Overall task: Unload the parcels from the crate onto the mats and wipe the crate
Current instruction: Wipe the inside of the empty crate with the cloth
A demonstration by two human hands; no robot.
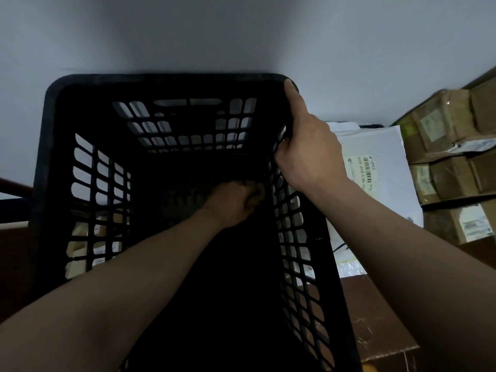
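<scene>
The wiping step is under way, judging by the inside of the crate (166,77), which is showing no parcels at all. The left grip (233,202) is reaching deep inside, down near the floor of the crate and close to its right wall. Its fingers are clenching around a small dull wad that is probably the cloth (258,194), though the shadow is making that hard to confirm. The right grip (308,149) is grasping the top edge of the right wall, fingers curling inside through the lattice and the thumb lying along the rim towards the far corner, so it is bracing the crate.

Just outside the right grip a white parcel (375,146) is lying flat, and beyond it cardboard boxes (442,130) are sitting in a stack. More parcels (80,242) are showing through the lattice on the far side from the left grip.

The next move is probably calling for dragging the cloth across the floor and up the walls, while the right grip is holding the crate steady against the push.
</scene>
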